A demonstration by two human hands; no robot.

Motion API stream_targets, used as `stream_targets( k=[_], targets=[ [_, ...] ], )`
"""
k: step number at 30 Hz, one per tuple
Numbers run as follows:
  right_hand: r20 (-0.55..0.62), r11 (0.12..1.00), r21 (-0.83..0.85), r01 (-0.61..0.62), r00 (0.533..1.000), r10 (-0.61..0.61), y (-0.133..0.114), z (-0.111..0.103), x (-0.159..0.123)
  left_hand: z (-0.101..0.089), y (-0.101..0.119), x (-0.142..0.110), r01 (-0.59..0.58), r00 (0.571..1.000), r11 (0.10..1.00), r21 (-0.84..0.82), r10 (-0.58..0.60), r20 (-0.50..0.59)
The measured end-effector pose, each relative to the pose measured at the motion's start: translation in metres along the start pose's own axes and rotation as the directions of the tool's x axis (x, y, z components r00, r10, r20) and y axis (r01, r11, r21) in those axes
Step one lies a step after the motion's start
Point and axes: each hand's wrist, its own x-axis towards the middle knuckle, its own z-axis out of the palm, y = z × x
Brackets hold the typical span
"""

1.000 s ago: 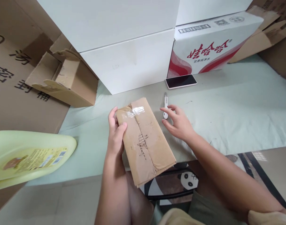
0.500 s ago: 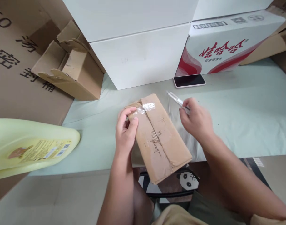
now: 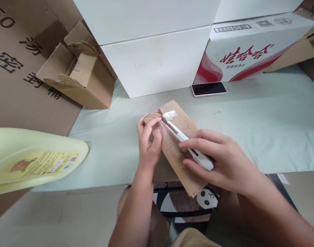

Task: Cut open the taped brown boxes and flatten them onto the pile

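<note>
A small brown cardboard box [image 3: 172, 147] lies slanted at the front edge of the cloth-covered table, one corner jutting over the edge. My left hand [image 3: 150, 142] grips its far left end, thumb on top and fingers around the corner. In my right hand [image 3: 216, 157] is a white utility knife [image 3: 190, 147], held between thumb and fingers above the box. The knife's tip reaches the shiny clear tape [image 3: 169, 115] across the top seam, close to my left fingertips. Whether the blade has gone into the tape, I cannot tell.
A phone [image 3: 209, 89] lies before a white and red carton [image 3: 244, 55]. White boxes [image 3: 157, 61] stand behind the work spot. An opened cardboard carton [image 3: 95, 82] is at the back left, and a pale yellow bottle [image 3: 38, 157] lies at the left edge.
My right hand has brought the knife left and down from beside the box onto its taped seam. My left hand and the box have shifted slightly to the right.
</note>
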Motion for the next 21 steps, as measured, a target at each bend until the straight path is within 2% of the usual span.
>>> stream_targets(
  k=[3, 7, 11, 16, 21],
  targets=[
    [0.057, 0.999, 0.006, 0.039, 0.998, -0.039, 0.0019, 0.0013, 0.0012, 0.0016, 0.0000, 0.0018, 0.029, 1.000, 0.999, -0.023, -0.030, -0.008],
    [-0.021, 0.997, -0.076, -0.002, 1.000, 0.000, -0.0002, 0.0064, 0.0024, 0.0028, 0.0006, 0.0023, 0.037, 0.999, 0.999, -0.039, -0.038, -0.010],
    [-0.094, 0.997, -0.035, -0.069, 0.993, 0.066, 0.0010, 0.0076, -0.0011, 0.0018, 0.0005, 0.0025, 0.020, 1.000, 0.997, -0.071, -0.020, 0.002],
    [-0.069, 0.996, 0.075, -0.050, 0.996, 0.055, 0.0043, 0.0048, -0.0039, 0.0023, -0.0002, 0.0021, 0.010, 1.000, 0.995, -0.100, -0.012, -0.019],
    [-0.044, 0.999, -0.034, -0.027, 0.999, 0.026, 0.0020, 0.0080, -0.0010, 0.0029, -0.0007, 0.0030, 0.010, 1.000, 0.996, -0.092, -0.010, -0.002]
  ],
)
